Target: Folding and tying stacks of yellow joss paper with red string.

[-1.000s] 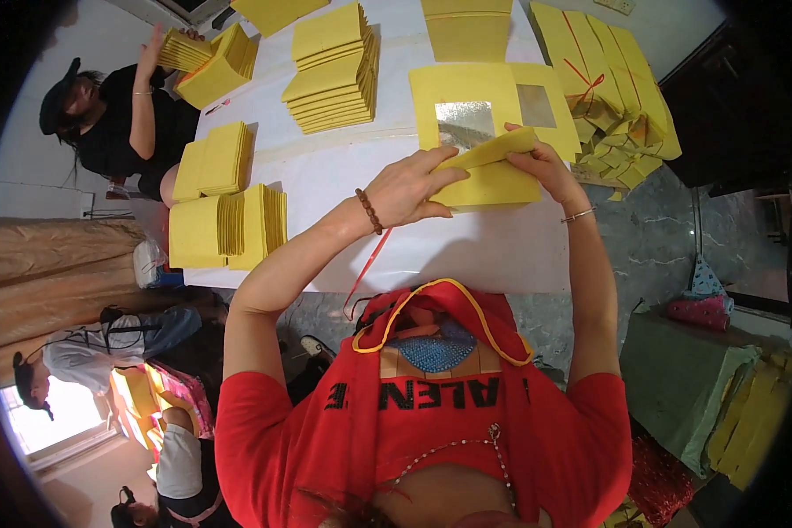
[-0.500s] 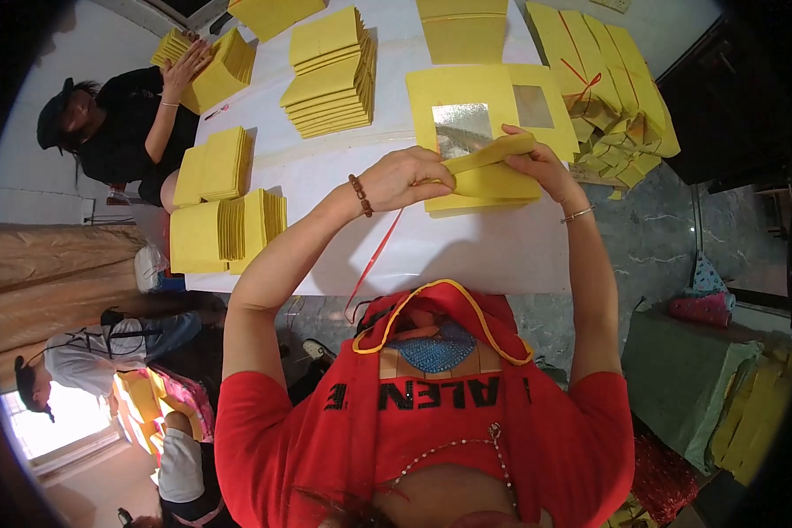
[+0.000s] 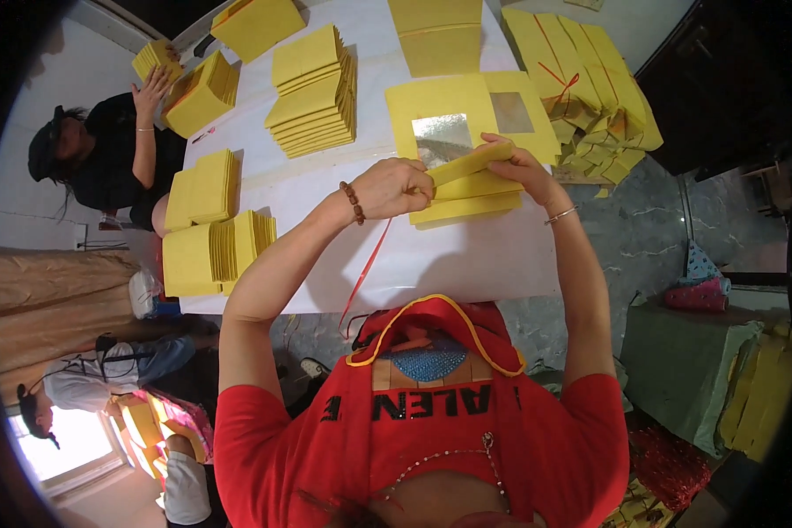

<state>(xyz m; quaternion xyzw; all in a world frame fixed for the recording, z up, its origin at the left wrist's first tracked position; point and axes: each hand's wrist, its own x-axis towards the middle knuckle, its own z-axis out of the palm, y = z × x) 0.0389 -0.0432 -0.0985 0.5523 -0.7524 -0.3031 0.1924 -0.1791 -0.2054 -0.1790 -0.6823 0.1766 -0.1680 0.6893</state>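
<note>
My left hand (image 3: pixel 396 187) is closed on the left end of a folded strip of yellow paper (image 3: pixel 468 167), fingers bent around it. At the other end my right hand (image 3: pixel 521 167) pinches the strip between thumb and fingers. Below the strip, more yellow paper (image 3: pixel 466 211) reaches toward me in layers. Just beyond my hands lies spread yellow paper (image 3: pixel 405 99) bearing a shiny silver square (image 3: pixel 442 132) and a second, duller one (image 3: pixel 510 112). Whether the strip is part of that spread paper cannot be made out.
Stacks of folded yellow paper (image 3: pixel 312 110) stand on the white table (image 3: pixel 317 185), with more (image 3: pixel 211 255) at its left edge. Tied yellow bundles (image 3: pixel 590 79) are at the far right. A red ribbon (image 3: pixel 365 273) hangs over the near edge. Another person (image 3: pixel 114 145) handles paper at far left.
The whole view has shifted slightly. Both my hands still grip the folded strip, which lies at a similar slant. At far left the other person's hand has shifted on the paper stacks.
</note>
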